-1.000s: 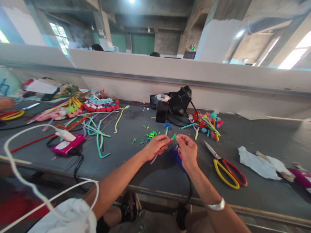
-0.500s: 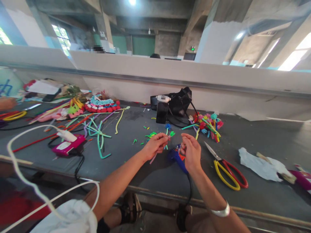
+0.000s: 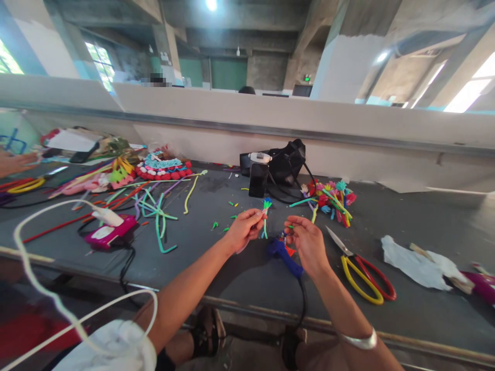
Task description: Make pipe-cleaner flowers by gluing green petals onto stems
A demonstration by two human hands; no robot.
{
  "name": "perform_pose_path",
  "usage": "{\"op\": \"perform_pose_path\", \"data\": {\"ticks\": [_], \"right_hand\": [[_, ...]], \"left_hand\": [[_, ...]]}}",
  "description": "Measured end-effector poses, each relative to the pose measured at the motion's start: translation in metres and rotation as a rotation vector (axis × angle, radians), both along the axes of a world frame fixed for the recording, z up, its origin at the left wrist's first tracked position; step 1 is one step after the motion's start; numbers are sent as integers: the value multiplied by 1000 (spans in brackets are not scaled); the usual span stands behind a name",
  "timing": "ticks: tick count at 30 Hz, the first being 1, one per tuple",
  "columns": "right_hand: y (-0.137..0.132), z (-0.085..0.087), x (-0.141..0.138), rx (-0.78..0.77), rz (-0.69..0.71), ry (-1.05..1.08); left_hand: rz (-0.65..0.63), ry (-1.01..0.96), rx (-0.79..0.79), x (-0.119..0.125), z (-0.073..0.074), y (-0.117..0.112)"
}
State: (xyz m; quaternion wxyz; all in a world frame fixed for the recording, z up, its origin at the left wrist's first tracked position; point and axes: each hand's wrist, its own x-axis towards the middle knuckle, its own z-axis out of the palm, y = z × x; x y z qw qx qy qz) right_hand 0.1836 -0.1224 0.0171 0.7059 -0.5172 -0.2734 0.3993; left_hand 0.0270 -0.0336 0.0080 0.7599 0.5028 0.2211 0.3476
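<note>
The left hand (image 3: 245,230) pinches a thin pink stem with a green flower tip (image 3: 267,204), its fingers pressed together, over the middle of the dark tabletop (image 3: 386,221). Apart from it, the right hand (image 3: 306,241) curls its fingers about a small green piece (image 3: 291,226), near a blue glue gun (image 3: 288,260); farther right lie scissors (image 3: 350,253) with 1 yellow and 1 red handle.
</note>
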Motion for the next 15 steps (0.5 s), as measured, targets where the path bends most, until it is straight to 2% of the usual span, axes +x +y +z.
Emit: {"op": "perform_pose_path", "data": {"ticks": [10, 15], "right_hand": [[-4, 4, -1, -56, 86, -112], [-7, 1, 8, -163, 181, -303]], "left_hand": [[-21, -6, -24, -3, 2, 1], [-9, -20, -27, -4, 3, 3]]}}
